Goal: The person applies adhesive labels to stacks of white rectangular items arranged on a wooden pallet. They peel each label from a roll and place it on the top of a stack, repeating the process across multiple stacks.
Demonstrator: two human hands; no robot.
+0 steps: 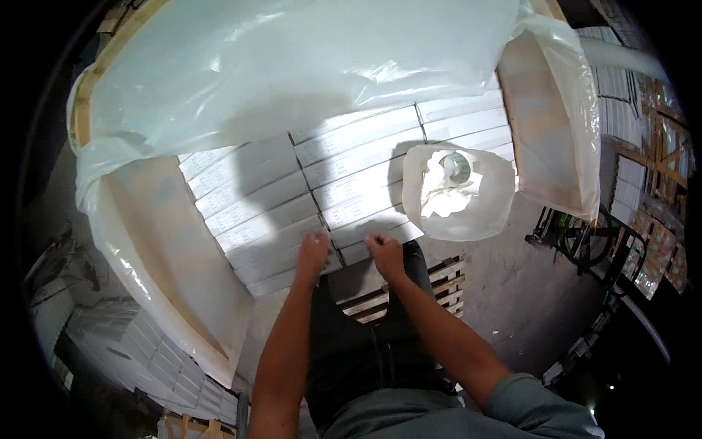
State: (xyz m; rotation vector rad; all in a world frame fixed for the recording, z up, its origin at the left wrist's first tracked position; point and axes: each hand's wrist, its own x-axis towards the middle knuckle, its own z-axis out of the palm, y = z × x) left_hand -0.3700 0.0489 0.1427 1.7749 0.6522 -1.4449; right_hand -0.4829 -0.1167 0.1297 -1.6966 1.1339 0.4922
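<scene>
My left hand (314, 252) is closed, its fingers curled and slightly smeared, over the near end of the white flat boxes (256, 175). A short gap to the right, my right hand (385, 256) is also closed, with thumb and fingers drawn together. Whatever either hand may hold is too small or hidden to make out. The boxes lie in tight rows between two upright wooden side panels. On their right part rests a cut-open, whitish plastic container (493, 212) with crumpled white paper (444, 205) and a roll of tape (458, 168) inside.
Translucent plastic sheeting (292, 58) drapes over the far side and both side panels (545, 110). A wooden pallet (446, 282) lies near my legs. At right stand a dark-framed wheeled cart (585, 241) and wrapped stacks; more white stacks (139, 351) are at lower left.
</scene>
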